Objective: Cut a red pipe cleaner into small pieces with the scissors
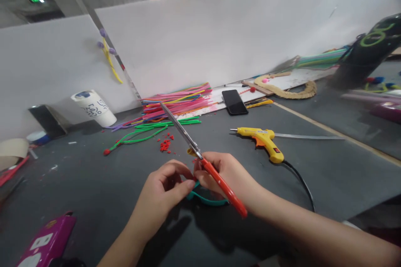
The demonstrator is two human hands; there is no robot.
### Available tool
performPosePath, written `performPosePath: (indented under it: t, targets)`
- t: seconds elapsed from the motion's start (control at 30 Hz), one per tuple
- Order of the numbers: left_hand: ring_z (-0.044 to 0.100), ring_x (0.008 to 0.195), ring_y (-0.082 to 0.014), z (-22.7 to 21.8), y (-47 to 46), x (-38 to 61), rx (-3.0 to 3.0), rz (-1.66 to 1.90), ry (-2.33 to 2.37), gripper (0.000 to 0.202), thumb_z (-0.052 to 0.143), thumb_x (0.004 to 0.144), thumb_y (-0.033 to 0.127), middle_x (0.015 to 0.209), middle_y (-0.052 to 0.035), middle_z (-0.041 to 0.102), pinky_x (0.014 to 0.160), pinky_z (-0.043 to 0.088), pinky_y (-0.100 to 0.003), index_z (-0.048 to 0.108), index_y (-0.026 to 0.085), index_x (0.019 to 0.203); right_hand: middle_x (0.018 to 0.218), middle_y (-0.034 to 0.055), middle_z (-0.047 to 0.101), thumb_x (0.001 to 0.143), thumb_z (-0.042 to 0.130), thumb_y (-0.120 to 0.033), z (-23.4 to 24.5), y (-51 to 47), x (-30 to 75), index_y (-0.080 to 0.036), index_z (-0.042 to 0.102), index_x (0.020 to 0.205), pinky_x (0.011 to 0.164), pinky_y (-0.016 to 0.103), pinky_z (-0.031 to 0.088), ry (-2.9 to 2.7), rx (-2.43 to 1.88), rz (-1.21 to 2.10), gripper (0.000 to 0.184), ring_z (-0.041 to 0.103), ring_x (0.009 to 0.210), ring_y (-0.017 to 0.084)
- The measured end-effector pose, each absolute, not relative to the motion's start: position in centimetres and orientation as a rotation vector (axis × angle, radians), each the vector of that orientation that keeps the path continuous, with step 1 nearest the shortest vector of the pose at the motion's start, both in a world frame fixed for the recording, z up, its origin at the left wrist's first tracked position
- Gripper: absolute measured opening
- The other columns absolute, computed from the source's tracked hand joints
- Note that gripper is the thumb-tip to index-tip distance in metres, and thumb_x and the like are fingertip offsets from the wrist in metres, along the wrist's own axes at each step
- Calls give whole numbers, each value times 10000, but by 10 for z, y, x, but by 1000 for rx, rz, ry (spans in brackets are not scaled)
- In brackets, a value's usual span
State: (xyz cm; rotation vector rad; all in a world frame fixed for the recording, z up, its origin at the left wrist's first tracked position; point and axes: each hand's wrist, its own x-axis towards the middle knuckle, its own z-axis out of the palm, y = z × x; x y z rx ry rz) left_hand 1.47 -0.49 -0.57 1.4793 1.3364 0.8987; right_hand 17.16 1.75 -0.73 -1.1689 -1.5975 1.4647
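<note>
Scissors with a red handle [224,187] rest across my right hand [232,171], their blades pointing up and to the left. The fingers of that hand are curled at the handle. My left hand [166,187] meets it fingertip to fingertip, thumb and fingers pinched together. Something small and red shows between the fingertips, too covered to name. Below the hands hangs a teal strip bent in a curve [209,201]; which hand holds it is hidden. Small red snippets [165,145] lie on the dark table [125,183] just beyond the hands.
Green stems [150,127], one with a red tip, lie near a pile of pink pipe cleaners [175,106]. On the right is a yellow glue gun [263,138] with a cord. A phone [234,102], a white cup [94,107] and a purple power strip [46,240] are around.
</note>
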Motion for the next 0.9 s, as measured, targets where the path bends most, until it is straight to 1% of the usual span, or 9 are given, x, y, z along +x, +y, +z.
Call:
performPosePath:
  t: [0.1,0.23,0.37,0.43,0.53,0.63,0.7,0.77,0.9]
  targets:
    - [509,669,-162,-6,-4,15,1522,897,1362,75,612,700,242,729,-30,574,609,386,-260,613,168,693,458,-89,367,618,482,-135,-9,17,171,-174,465,612,409,171,270,-1600,-1156,1460,43,328,402,48]
    - [470,589,-134,-6,-5,16,1570,908,1408,58,613,700,231,706,-16,571,558,370,-249,609,175,685,483,-86,373,611,492,-133,-9,16,169,-175,463,618,411,170,269,-1563,-1163,1480,51,317,416,47]
    - [487,605,-135,-6,-6,17,1571,916,1398,67,606,704,220,707,-19,588,567,379,-245,608,169,660,470,-90,348,661,498,-170,-8,16,169,-180,462,642,412,175,268,-1575,-1143,1512,42,317,408,50]
    - [502,620,-137,-6,-5,17,1506,948,1358,65,611,699,219,681,-14,581,574,390,-238,617,163,668,469,-85,347,707,499,-221,-7,16,171,-182,453,645,423,182,276,-1645,-1127,1461,86,331,417,58]
    - [479,556,-101,-7,-5,14,1268,1119,1285,83,651,664,231,634,9,553,503,378,-197,622,154,671,522,-62,389,746,521,-348,-4,17,176,-182,451,648,457,195,285,-1818,-1134,1213,205,362,478,77]
    - [389,442,-38,-6,-4,9,1061,1300,1250,104,678,648,229,611,36,555,402,301,-149,623,161,704,555,-51,428,702,579,-463,-4,16,182,-187,454,674,473,206,264,-2048,-1200,867,304,370,508,94]
    - [377,420,-22,-4,-4,7,995,1388,1228,91,678,651,208,623,37,584,390,291,-135,615,166,702,555,-44,456,680,583,-533,-6,15,184,-191,468,710,473,214,250,-2177,-1268,676,362,389,496,105]
    - [395,421,-23,-2,-3,5,963,1452,1201,78,675,650,189,590,40,576,383,292,-127,604,163,671,567,-24,494,679,549,-599,-11,14,186,-190,488,741,474,225,244,-2265,-1337,527,418,430,492,125]
    - [402,412,-29,0,-5,6,987,1534,1179,45,654,659,184,518,52,513,354,272,-126,619,162,674,617,28,569,715,484,-612,-18,13,189,-183,497,742,477,245,241,-2379,-1395,323,430,509,523,168]
